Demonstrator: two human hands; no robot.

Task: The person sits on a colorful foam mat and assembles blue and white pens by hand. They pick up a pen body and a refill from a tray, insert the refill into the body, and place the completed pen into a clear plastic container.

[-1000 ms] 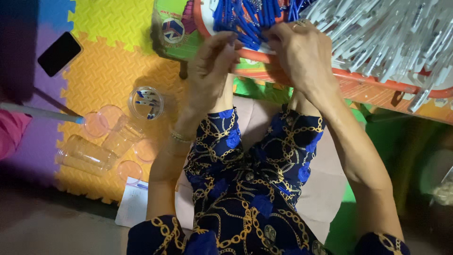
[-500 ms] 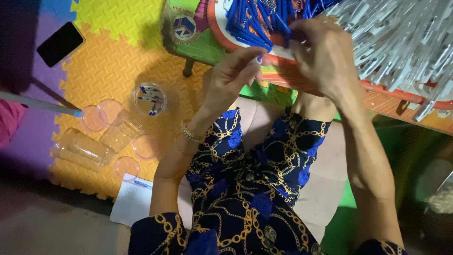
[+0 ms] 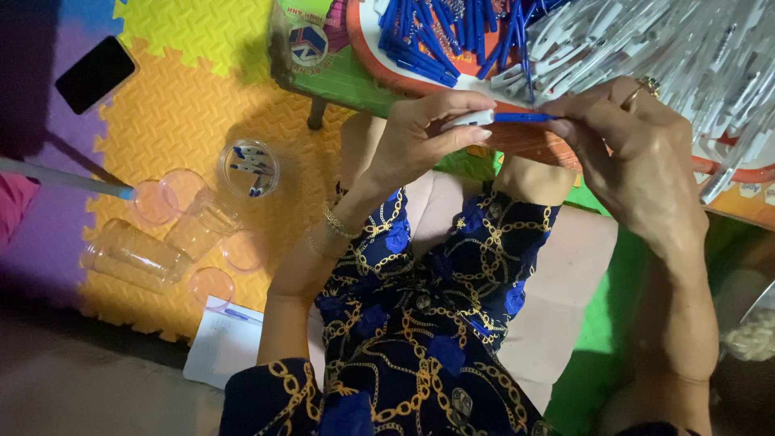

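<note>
I am watching a pen (image 3: 500,119) being held level above the lap, just in front of the low table's edge (image 3: 339,81). The left hand (image 3: 420,133) is pinching its white end between thumb and fingers, while the right hand (image 3: 626,153) is pinching the blue end. Behind them, blue pen parts (image 3: 428,36) and white pen parts (image 3: 646,40) are lying heaped on the table. Clear plastic cups (image 3: 178,234) are sitting on the foam mat (image 3: 194,121), with a black phone (image 3: 95,74) nearby.
</note>
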